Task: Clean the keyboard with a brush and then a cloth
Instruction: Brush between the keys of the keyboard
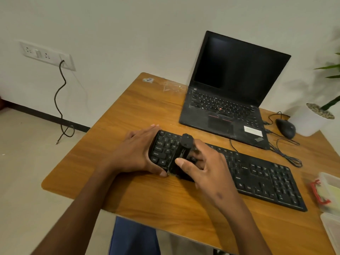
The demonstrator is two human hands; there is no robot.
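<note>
Bare desk (117,115) left of keyboard (257,173); laptop (226,107) behind

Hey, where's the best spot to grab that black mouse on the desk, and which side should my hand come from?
Take the mouse from above, palm over its domed back, fingers on its two long sides. Its rounded hump faces up. Come in from the near side: its cable leaves the far end, the white plant pot crowds its right, and the laptop sits to its left.
</note>
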